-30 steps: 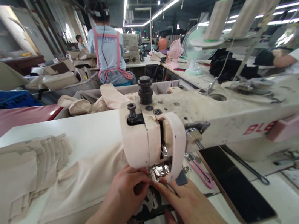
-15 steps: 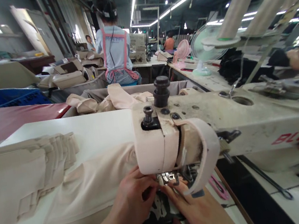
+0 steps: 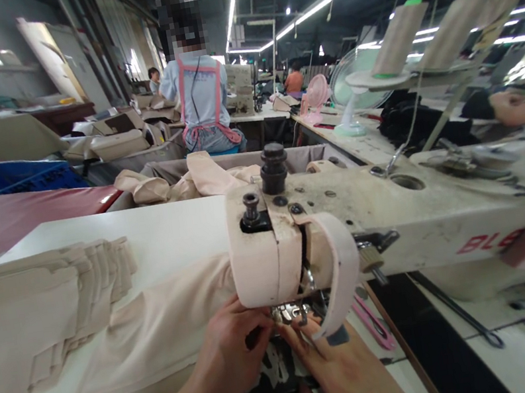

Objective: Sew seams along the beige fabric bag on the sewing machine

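Observation:
A beige fabric piece (image 3: 149,336) lies folded on the white table, running up to the sewing machine's head (image 3: 266,259). My left hand (image 3: 234,345) rests over its right end, thumb and fingertips pinched together beside the metal presser foot (image 3: 292,312). From the other side my right hand (image 3: 347,370) reaches in, its index finger close to the left fingertips and its thumb lower down. A beige strap (image 3: 344,263) looping off the machine head partly covers the right fingers, so what they grip is hidden. Beneath the hands is a dark, worn plate (image 3: 274,372).
A stack of beige cut pieces (image 3: 49,306) lies at left. Pink thread snips (image 3: 374,322) lie right of the needle area. Behind the machine stands a bin (image 3: 306,155) with beige fabric. Thread cones (image 3: 400,39) stand at right. A person in an apron (image 3: 200,99) sits ahead.
The view has shifted slightly, so the machine appears a little further left. Both hands keep nearly the same place and pose at the presser foot.

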`<action>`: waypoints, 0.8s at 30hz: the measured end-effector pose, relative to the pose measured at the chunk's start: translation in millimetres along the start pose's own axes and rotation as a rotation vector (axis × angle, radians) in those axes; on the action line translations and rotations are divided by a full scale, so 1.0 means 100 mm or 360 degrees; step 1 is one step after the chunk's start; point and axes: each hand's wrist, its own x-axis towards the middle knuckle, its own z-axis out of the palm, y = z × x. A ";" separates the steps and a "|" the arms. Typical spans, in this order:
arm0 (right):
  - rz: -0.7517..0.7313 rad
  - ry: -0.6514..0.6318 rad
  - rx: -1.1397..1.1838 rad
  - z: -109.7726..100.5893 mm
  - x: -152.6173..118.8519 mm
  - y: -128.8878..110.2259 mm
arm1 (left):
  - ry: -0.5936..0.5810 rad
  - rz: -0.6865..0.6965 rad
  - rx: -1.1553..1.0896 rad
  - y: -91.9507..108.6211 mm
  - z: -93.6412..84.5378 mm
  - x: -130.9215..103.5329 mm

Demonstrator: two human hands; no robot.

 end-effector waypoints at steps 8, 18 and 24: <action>-0.0039 -0.0017 0.0021 0.02 -0.01 0.02 | -0.0030 0.0020 -0.0044 0.02 -0.02 0.03; -0.0027 -0.0094 -0.0083 0.02 0.00 0.01 | -0.0117 -0.0022 -0.0050 0.02 0.00 0.00; -0.0045 -0.0094 -0.0045 0.01 0.00 0.02 | -0.0084 -0.0032 -0.0038 0.01 0.01 0.01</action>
